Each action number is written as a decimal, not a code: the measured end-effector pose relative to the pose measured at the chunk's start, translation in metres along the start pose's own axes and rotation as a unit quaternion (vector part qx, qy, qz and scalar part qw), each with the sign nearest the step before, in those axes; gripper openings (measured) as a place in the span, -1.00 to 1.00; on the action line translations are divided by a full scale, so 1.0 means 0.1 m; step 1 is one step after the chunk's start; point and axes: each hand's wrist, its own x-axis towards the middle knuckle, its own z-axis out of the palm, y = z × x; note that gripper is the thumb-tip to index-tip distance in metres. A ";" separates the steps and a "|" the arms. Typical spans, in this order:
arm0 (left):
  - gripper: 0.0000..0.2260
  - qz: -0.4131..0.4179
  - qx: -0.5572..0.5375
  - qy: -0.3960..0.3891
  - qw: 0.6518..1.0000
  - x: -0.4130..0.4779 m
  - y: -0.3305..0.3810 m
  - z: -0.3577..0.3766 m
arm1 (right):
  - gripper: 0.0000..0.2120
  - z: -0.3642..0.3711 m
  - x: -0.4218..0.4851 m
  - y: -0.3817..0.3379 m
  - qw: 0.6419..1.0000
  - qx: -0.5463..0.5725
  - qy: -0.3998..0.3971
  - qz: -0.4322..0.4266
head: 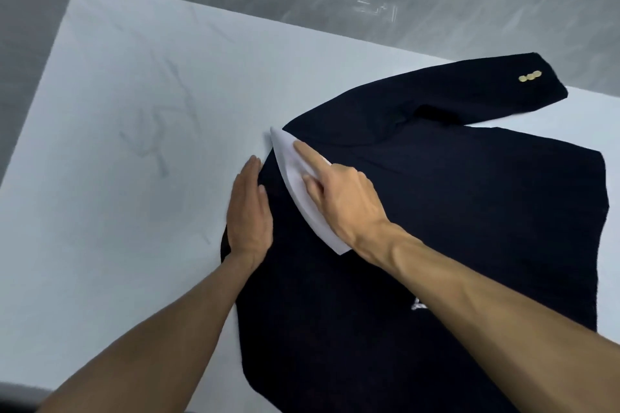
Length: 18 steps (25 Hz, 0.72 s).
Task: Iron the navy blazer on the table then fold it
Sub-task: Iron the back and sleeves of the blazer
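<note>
So closest to us the navy blazer (pixel 436 211) lies spread flat on the right side of the white table (pixel 134 77). Our left hand (pixel 250 211) rests flat on its left edge, fingers straight and together. Our right hand (pixel 349 201) grips the white iron (pixel 292 161) on the cloth, forefinger stretched along it, the rest curled round. Further back a sleeve (pixel 453 94) angles right, with gold buttons (pixel 530 76) near the cuff.

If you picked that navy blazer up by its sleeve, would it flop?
Probably flop: the blazer lies limp, its sleeve flat on the table. It likely slides too, since the left hand presses it flat while the right hand holds the white iron.
</note>
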 end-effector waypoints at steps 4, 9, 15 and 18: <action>-0.63 -0.118 0.007 0.071 0.990 0.01 -0.09 -0.20 | -0.52 0.15 -0.11 -0.17 1.000 -0.013 -0.024 0.005; -0.45 -0.062 0.211 -0.021 0.975 -0.14 -0.31 -0.19 | -0.45 0.35 -0.09 -0.29 0.991 -0.127 -0.038 0.036; -0.47 -0.078 0.225 -0.004 0.971 -0.14 -0.29 -0.11 | -0.43 0.33 -0.08 -0.33 0.991 -0.110 -0.057 0.040; -0.54 -0.077 0.124 -0.001 0.989 -0.14 -0.35 -0.13 | -0.46 0.33 -0.16 -0.34 0.992 -0.104 -0.066 0.029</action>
